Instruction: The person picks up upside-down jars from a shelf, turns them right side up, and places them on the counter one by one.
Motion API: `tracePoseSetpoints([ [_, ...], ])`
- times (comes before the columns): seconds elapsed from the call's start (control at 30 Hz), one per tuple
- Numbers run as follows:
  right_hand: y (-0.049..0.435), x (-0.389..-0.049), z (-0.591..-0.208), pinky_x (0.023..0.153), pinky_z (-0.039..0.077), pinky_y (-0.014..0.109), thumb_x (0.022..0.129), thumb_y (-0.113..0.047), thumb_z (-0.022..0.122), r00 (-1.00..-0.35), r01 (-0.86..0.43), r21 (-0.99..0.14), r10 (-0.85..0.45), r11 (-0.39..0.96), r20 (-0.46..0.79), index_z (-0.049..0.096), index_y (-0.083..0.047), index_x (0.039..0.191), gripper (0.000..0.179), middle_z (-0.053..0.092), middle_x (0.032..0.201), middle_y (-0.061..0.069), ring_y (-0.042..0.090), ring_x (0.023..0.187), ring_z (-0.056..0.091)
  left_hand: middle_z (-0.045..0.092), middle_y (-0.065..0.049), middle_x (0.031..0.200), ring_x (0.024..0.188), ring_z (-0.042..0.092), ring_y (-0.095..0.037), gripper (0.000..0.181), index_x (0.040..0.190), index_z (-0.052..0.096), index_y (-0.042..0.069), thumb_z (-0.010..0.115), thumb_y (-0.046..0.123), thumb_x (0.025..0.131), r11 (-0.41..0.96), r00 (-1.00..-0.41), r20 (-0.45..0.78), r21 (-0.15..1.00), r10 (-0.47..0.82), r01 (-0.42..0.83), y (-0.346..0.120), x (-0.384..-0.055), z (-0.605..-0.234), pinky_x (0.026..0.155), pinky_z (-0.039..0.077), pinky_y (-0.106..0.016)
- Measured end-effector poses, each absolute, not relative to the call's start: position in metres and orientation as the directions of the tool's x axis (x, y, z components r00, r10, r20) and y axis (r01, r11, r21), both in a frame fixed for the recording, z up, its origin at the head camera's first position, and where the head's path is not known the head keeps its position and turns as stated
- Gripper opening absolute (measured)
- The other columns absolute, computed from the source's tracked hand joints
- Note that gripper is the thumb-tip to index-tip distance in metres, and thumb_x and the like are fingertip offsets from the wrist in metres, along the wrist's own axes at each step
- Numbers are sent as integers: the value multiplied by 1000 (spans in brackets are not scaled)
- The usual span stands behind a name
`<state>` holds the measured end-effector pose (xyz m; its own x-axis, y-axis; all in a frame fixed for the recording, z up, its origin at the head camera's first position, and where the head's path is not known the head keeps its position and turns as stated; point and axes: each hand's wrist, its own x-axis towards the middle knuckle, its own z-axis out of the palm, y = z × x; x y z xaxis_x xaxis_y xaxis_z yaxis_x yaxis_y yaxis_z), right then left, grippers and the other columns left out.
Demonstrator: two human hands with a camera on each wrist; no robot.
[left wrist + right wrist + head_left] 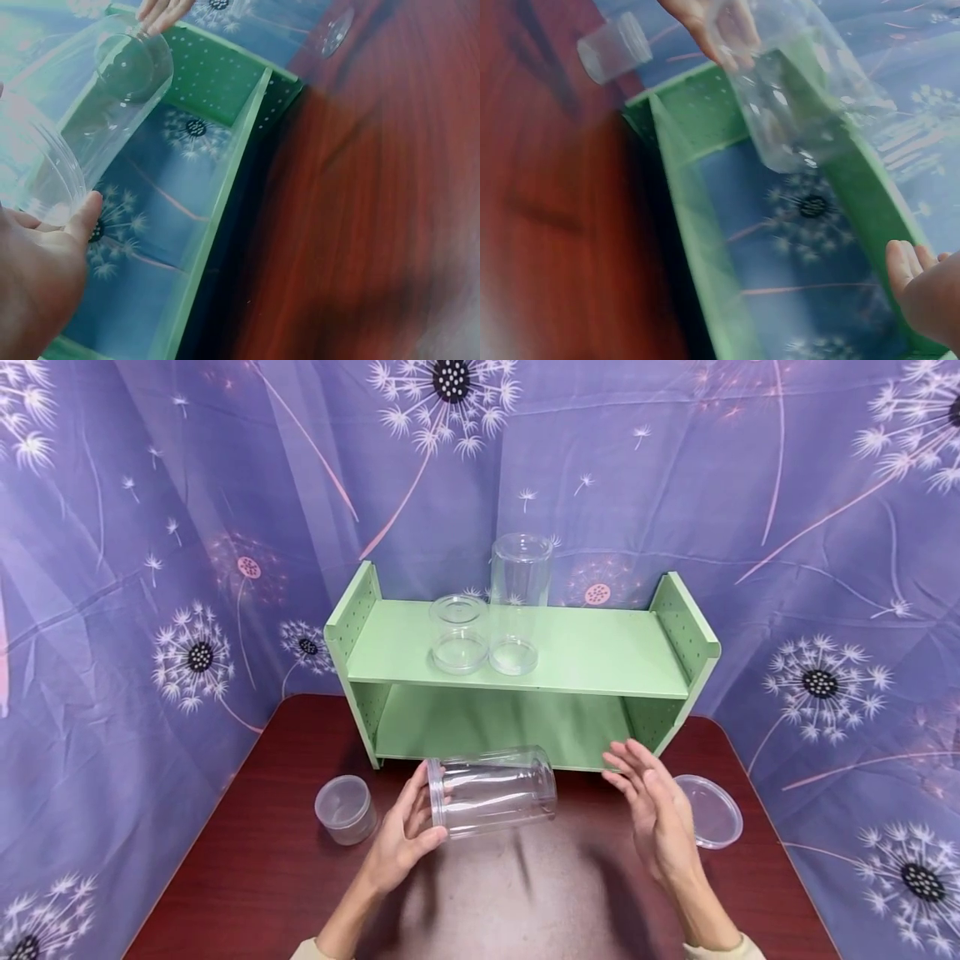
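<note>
A tall clear plastic jar (495, 793) lies on its side in the air above the table, its threaded mouth toward the left. My left hand (405, 839) grips it around that mouth end, thumb in front; the left wrist view shows the same jar (112, 97) with the thumb at its ridged rim. My right hand (660, 814) is apart from the jar's base, fingers extended and holding nothing. Beside the right hand, a round clear lid (708, 812) lies on the table. A short clear jar (347, 810) stands left of my left hand.
A green two-tier shelf (600, 652) stands at the back of the dark red table (247, 852). On its top board are a short clear jar (459, 635) and a tall clear jar (521, 602), side by side. Purple dandelion-print cloth (300, 485) hangs around the table.
</note>
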<state>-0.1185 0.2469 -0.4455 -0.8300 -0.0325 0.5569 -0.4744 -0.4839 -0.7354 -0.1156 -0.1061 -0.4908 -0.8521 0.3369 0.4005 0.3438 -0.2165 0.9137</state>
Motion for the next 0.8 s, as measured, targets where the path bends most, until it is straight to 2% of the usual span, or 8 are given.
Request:
tracePoseSetpoints([
  [0.23, 268, -129, -412, 107, 49, 38, 108, 7, 30, -793, -533, -666, 32, -521, 609, 34, 22, 147, 42, 57, 140, 30, 35, 129, 57, 34, -44, 149, 128, 56, -9, 91, 163, 6, -6, 65, -4, 93, -144, -873, 361, 933, 329, 331, -122, -119, -480, 101, 53, -29],
  [0.4, 282, -138, -392, 104, 52, 38, 107, 9, 36, -786, -568, -641, 110, -516, 609, 36, 25, 143, 40, 60, 134, 31, 36, 125, 60, 32, -43, 150, 124, 58, -9, 91, 163, 7, -5, 64, -5, 92, -114, -884, 345, 939, 317, 325, -132, -122, -472, 99, 53, -25],
  [0.53, 290, -144, -377, 99, 55, 36, 106, 9, 43, -772, -618, -637, 204, -461, 602, 38, 28, 139, 39, 64, 127, 31, 34, 118, 65, 32, -41, 150, 119, 60, -10, 90, 163, 9, -6, 65, -6, 91, -90, -880, 354, 935, 315, 344, -140, -125, -466, 95, 54, -23],
  [0.8, 306, -160, -351, 92, 57, 35, 101, 15, 49, -722, -688, -573, 335, -445, 606, 45, 28, 133, 35, 66, 119, 32, 36, 110, 66, 29, -26, 155, 109, 62, -13, 91, 164, 14, -1, 67, -5, 90, 14, -884, 353, 927, 308, 375, -155, -131, -451, 88, 54, -19],
])
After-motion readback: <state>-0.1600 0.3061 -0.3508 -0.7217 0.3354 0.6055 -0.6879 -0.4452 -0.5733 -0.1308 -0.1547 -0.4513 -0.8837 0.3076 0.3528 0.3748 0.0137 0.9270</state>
